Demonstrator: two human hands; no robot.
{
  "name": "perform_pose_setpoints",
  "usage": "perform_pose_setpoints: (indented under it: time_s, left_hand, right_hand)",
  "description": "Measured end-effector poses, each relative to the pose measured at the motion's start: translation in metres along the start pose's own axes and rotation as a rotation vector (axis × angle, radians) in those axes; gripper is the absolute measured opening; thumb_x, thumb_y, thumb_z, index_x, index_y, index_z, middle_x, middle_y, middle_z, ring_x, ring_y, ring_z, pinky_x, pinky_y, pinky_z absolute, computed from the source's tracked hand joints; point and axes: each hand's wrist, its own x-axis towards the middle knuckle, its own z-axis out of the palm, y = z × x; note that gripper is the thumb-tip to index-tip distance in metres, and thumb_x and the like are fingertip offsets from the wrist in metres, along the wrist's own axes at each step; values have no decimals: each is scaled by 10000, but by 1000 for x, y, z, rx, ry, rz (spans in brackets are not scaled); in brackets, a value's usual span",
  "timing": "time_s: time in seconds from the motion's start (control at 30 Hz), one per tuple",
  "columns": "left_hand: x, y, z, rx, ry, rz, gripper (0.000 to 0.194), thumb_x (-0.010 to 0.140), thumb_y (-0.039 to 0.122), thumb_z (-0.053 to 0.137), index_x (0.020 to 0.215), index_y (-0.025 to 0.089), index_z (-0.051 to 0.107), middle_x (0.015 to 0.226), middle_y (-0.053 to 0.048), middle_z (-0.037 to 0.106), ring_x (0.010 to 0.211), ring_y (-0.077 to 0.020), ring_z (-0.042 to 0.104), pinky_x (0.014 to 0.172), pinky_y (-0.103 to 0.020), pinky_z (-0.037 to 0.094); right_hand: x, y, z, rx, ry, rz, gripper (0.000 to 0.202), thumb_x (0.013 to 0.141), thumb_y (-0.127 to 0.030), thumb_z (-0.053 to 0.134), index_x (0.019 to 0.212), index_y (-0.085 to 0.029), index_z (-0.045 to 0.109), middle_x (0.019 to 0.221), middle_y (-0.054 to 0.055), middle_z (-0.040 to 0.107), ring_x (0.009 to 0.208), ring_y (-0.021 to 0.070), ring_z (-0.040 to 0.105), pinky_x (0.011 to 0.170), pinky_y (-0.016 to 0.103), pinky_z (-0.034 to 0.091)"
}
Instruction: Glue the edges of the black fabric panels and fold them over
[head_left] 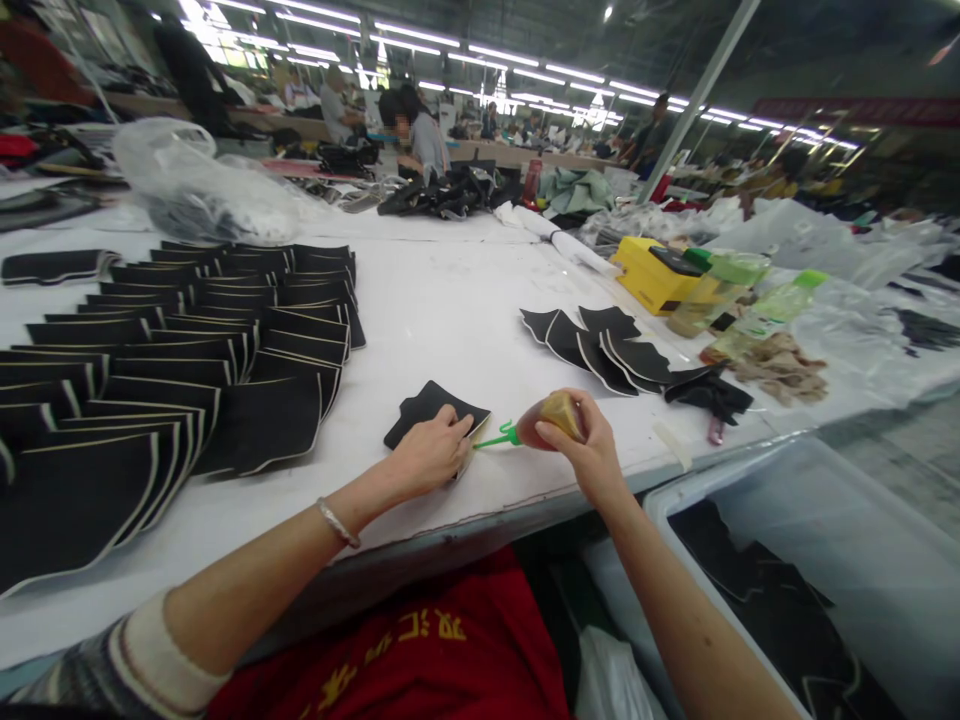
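A single black cut piece [424,407] lies flat near the table's front edge. My left hand [433,450] rests on it with fingers stretched out, pressing it down and hiding part of it. In my right hand [596,450] is a squeeze bottle [553,418] of amber liquid, tilted on its side. Its green nozzle [496,437] points left, and the tip is at the piece's right edge, beside my left fingertips. Whether liquid is coming out is too small to see.
Overlapping rows of black pieces [247,345] cover the table's left; a smaller fan [592,350] lies right of centre. Further right are a yellow box [651,275], bottles [772,315] and a rag [784,368]. A white bin [847,500] holding black pieces stands below right.
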Motion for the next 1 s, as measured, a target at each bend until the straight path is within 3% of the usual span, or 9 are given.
perform_pose_setpoints:
  time_s: [0.13, 0.27, 0.43, 0.73, 0.9, 1.0]
  left_hand:
    - [-1, 1, -2, -5, -10, -5, 417, 976, 270, 295, 1345, 163, 457, 1138, -114, 519, 795, -186, 598, 801, -350, 500]
    - [-2, 2, -2, 0, -12, 11, 387, 975, 258, 309, 1322, 179, 463, 1148, -121, 515, 852, -200, 590, 796, -347, 503]
    - [-3, 2, -2, -18, -19, 4, 394, 979, 274, 298, 1308, 159, 481, 1130, -120, 515, 826, -204, 598, 802, -364, 503]
    - [-1, -1, 2, -16, -1, 12, 421, 991, 303, 272, 1338, 169, 468, 1131, -115, 507, 856, -206, 617, 811, -353, 493]
    - [-2, 0, -1, -19, -26, 17, 399, 982, 270, 278, 1305, 157, 484, 1136, -122, 514, 847, -200, 600, 806, -352, 496]
    - [-2, 1, -2, -28, -17, 13, 402, 988, 278, 265, 1305, 159, 482, 1119, -116, 516, 847, -201, 599, 793, -345, 497]
  right_hand:
    - [-6, 3, 1, 63, -113, 5, 416, 709, -390, 777, 1050, -244, 590, 964, 2, 619, 906, 226, 592, 863, 369, 465]
    - [-10, 5, 0, 56, -56, 0, 422, 708, -384, 776, 1054, -243, 579, 963, 3, 613, 912, 227, 584, 862, 362, 464]
    - [-15, 6, -1, 63, -156, 29, 462, 708, -415, 760, 1097, -248, 576, 962, 9, 610, 875, 229, 585, 822, 363, 479]
    - [6, 15, -10, -62, 54, -57, 513, 692, -431, 784, 1113, -245, 556, 1024, 26, 597, 964, 251, 573, 928, 445, 442]
    - [-9, 17, -7, 27, -83, -10, 456, 723, -398, 764, 1108, -252, 569, 1005, 16, 612, 929, 239, 587, 874, 398, 468]
    - [-11, 20, -6, 52, -46, 11, 452, 731, -389, 762, 1114, -247, 569, 999, 18, 610, 934, 238, 583, 883, 400, 460]
